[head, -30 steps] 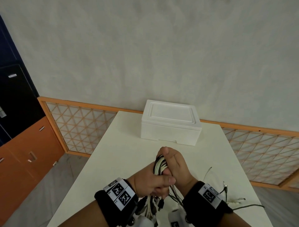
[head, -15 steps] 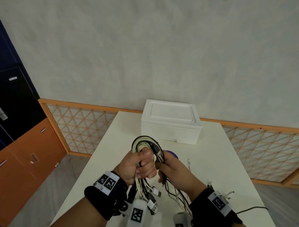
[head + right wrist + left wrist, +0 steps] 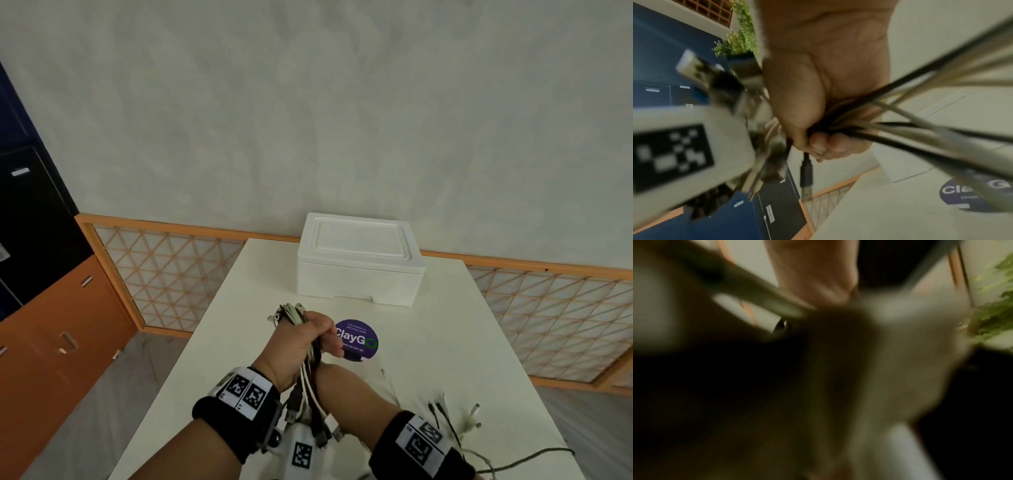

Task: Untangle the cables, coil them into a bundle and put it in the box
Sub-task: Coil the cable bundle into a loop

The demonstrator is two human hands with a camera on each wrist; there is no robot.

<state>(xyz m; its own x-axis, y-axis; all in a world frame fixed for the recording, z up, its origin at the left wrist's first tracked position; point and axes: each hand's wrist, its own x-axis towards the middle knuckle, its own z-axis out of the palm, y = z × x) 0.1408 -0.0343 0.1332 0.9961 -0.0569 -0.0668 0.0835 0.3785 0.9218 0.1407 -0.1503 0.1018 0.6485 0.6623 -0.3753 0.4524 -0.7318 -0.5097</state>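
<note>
White & black cables (image 3: 291, 313), gripped in both your hands.

(a) L hand (image 3: 301, 342): fist curled tight round the bundle. Short loops stick out just above the knuckles; plug ends (image 3: 318, 421) hang below the wrist. L wrist view is too blurred to add anything.

(b) R hand (image 3: 818, 91): tucked under the L hand, so hidden in the head view. The R wrist view shows its fingers curled round a sheaf of the same cables, w/ strands fanning out past the palm.

(c) Change: half a sec ago a wide loop stood open above your L hand, w/ the R hand beside it. Now that loop is drawn down to a small knot of turns and your R forearm crosses beneath the L hand. Judgement: coiling is well on, the bundle compact but not finished, as its tails hang free.

(d) Beyond the fist: round purple sticker (image 3: 358, 341) on the table (image 3: 239, 359), just past your L knuckles and uncovered again.

(e) Beside the R wrist: a few loose cables (image 3: 445, 414) lie on the table, apart from the bundle. Judgement: these need gathering in.

(f) Farther ahead of both hands: white foam box (image 3: 359, 270), lid on, well apart from the bundle. Judgement: one hand must let go to lift the lid, so the other has to keep the coil from springing open.
</note>
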